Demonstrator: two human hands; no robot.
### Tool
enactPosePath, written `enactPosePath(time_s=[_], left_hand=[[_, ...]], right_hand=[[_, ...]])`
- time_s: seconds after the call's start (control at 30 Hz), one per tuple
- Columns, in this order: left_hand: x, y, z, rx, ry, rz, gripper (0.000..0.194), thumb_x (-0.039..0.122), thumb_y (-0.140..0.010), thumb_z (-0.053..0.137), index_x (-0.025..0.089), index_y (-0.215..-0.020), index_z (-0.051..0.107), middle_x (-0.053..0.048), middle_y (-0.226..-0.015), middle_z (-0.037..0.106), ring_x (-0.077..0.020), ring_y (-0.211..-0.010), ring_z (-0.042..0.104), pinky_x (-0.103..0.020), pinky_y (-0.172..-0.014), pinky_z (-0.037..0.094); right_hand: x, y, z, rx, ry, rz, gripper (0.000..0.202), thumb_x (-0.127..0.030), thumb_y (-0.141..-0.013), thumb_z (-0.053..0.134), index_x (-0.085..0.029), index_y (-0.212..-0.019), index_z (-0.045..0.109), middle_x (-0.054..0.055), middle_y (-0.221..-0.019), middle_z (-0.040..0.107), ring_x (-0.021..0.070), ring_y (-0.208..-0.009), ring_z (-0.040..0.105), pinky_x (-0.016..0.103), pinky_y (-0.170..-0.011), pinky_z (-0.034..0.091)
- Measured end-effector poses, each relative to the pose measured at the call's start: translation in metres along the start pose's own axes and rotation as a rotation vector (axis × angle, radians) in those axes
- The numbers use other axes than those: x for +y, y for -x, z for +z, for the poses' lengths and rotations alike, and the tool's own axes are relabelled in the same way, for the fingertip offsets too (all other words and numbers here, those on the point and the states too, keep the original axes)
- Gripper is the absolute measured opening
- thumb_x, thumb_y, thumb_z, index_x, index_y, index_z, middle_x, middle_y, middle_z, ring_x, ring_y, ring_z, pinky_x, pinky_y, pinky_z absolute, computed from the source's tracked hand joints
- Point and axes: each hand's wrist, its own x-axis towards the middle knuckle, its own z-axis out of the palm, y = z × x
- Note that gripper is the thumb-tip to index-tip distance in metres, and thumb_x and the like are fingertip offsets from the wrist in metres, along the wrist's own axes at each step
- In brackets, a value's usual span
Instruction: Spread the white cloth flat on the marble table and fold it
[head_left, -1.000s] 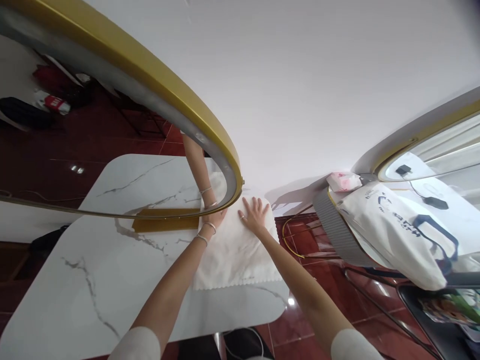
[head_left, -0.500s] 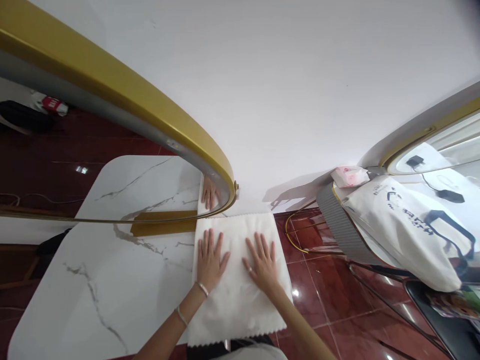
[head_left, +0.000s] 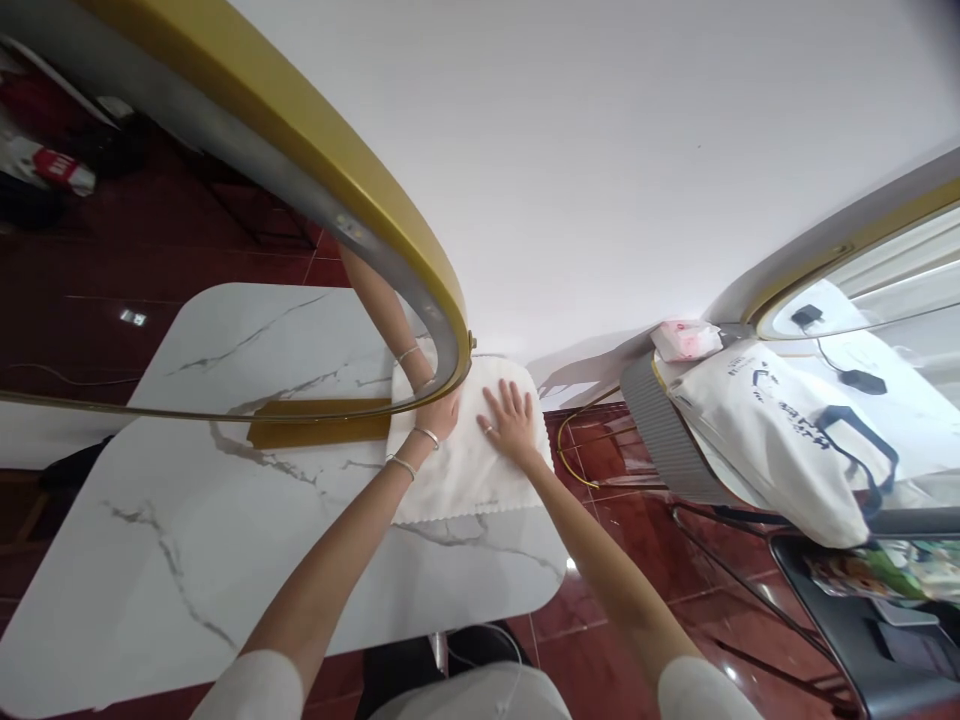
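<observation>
While the white cloth (head_left: 469, 470) covers the right end of the marble-patterned table (head_left: 247, 560), 2 hands contact it | right hand (head_left: 514, 428): palm down, fingers spread | left hand (head_left: 440, 414): beside gold mirror frame (head_left: 367, 180), finger spread indeterminable.

mid-frame, the mirror's rim (head_left: 360, 178) hides part of the left hand (head_left: 436, 416) and runs off the top. the bottom edge crops both sleeves (head_left: 253, 688). at right, the bag's (head_left: 784, 470) smaller print is unreadable.
</observation>
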Motion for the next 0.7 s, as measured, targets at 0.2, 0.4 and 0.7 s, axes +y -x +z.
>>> enactPosePath(time_s=[0.2, 0.4, 0.7], left_hand=[[0.008, 0.089, 0.009, 0.083, -0.059, 0.041, 0.058, 0.044, -0.093, 0.047, 0.019, -0.146, 0.041, -0.014, -0.158, 0.027, -0.0325, -0.146, 0.021, -0.051, -0.117, 0.020], [0.028, 0.226, 0.004, 0.069, -0.154, 0.137, 0.066, 0.046, -0.092, 0.050, 0.025, -0.151, 0.030, -0.010, -0.160, 0.022, -0.0281, -0.147, 0.021, -0.046, -0.117, 0.021], [0.035, 0.242, 0.003, 0.219, -0.034, -0.046, 0.051, 0.040, -0.092, 0.050, 0.034, -0.142, 0.042, -0.005, -0.159, 0.025, -0.0295, -0.145, 0.026, -0.052, -0.111, 0.035]], right_hand=[[0.006, 0.035, -0.002, 0.113, -0.076, 0.010, 0.051, -0.044, -0.098, 0.039, -0.021, -0.142, 0.046, 0.011, -0.151, 0.040, 0.0263, -0.140, 0.030, 0.044, -0.114, 0.026], [-0.025, 0.166, 0.010, 0.194, -0.009, -0.053, 0.065, -0.046, -0.096, 0.043, -0.020, -0.153, 0.023, 0.013, -0.157, 0.027, 0.0301, -0.145, 0.023, 0.049, -0.114, 0.026], [-0.040, 0.208, 0.015, 0.195, 0.034, -0.059, 0.069, -0.046, -0.096, 0.043, -0.020, -0.154, 0.018, 0.013, -0.158, 0.025, 0.0307, -0.145, 0.023, 0.051, -0.113, 0.026]])
